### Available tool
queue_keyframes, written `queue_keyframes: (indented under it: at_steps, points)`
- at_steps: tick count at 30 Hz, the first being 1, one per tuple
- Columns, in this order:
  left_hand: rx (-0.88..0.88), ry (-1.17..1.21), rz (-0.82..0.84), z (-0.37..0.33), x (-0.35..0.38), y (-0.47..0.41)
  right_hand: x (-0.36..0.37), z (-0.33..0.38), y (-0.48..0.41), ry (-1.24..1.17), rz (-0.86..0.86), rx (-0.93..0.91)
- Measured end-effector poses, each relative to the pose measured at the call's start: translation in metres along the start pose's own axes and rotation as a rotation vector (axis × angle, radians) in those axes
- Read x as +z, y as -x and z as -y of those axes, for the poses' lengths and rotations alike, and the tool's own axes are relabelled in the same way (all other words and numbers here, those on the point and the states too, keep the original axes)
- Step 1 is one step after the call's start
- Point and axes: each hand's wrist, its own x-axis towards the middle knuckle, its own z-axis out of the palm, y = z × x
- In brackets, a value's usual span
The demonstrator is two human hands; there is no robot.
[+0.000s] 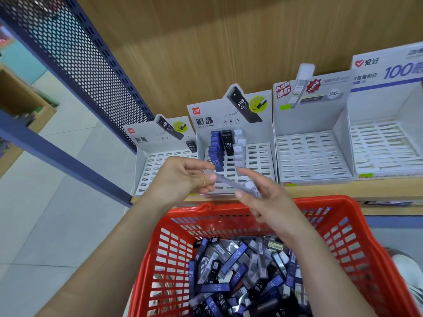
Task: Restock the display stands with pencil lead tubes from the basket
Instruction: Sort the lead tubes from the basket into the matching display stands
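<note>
Two hands share one pale, see-through pencil lead tube [230, 183] in the head view, holding it slantwise above the far rim of the red basket [343, 203] and in front of the second display stand [206, 122]. The left hand [183, 177] has its grip clamped on the tube's upper left end, thumb against curled fingers. The right hand [263, 197] has its grip clamped on the lower right end, thumb under it and forefinger stretched along the top.

Loose lead tubes [240, 271], blue, black and clear, lie heaped in the bottom of the basket.

On the wooden shelf [320, 191] four slotted card stands sit side by side. The second one holds a row of blue tubes [216, 149], a black tube [227, 143] marked HB 0.7 and a row of white tubes [239, 145], all upright. The leftmost stand [146, 140] shows one black tube at its back right corner. The third stand [309, 124] and the fourth stand [389, 106] show their white slots. A blue perforated panel [80, 53] rises at the left.
</note>
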Motion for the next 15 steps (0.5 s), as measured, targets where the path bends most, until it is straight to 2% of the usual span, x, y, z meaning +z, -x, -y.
queue_keyframes:
  at_steps: [7, 15]
  points:
    - [0.165, -0.354, -0.24, 0.01, 0.012, -0.02, -0.019, -0.019, -0.011, 0.01, -0.265, 0.091]
    - [0.44, -0.846, -0.153, 0.012, 0.033, -0.027, -0.023, -0.029, -0.015, 0.16, -0.321, 0.046]
